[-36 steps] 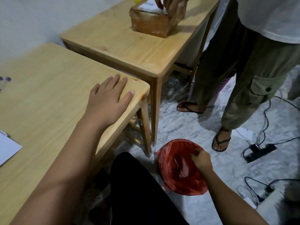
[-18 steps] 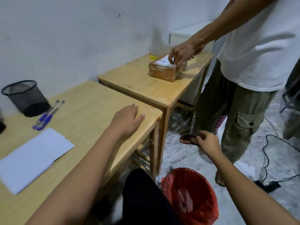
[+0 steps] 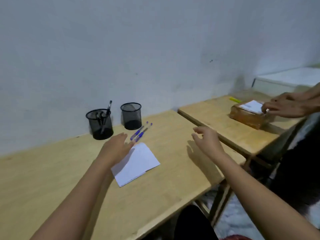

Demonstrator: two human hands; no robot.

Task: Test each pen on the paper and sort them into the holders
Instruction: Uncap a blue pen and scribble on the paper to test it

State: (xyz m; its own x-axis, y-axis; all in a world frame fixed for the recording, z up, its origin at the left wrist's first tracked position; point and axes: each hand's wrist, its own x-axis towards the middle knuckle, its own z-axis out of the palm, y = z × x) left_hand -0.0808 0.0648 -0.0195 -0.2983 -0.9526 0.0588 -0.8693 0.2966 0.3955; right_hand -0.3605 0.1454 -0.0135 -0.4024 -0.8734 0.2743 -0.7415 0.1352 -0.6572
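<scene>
The left holder (image 3: 99, 124), a black mesh cup with dark pens (image 3: 105, 118) standing in it, sits beyond the left hand (image 3: 116, 149), which is held flat with straight fingers, holds nothing and covers the far left corner of the paper (image 3: 138, 165). The right holder (image 3: 131, 116) stands beyond that hand's fingertips, and the blue pens (image 3: 141, 132) lie side by side on the table (image 3: 52, 179) just beside those fingertips. The right hand (image 3: 207, 141) hovers right of the paper, fingers loosely bent, holding nothing; further right, another person's hand (image 3: 285, 108) rests on a brown box (image 3: 247, 118).
</scene>
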